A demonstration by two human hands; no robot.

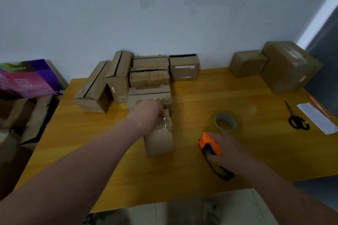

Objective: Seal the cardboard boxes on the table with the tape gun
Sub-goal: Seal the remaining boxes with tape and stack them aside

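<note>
On the yellow table [201, 93], front centre: small box steadied, tape gun in grasp.
I logged the open-seamed cartons [120, 78] bunched at the back left, with the small box [160, 142] just in front of them. The tape gun [210, 147] lay on the table to the right of that box. Step, as I judged it: starting to seal this box. The next move called for lifting the gun to the box's seam and drawing tape along it. The left hand [148, 113] reached forward, fingers curled over the box's far end, holding it. The right hand [229, 149] lay over the gun, fingers and thumb wrapped round its orange body.
</note>
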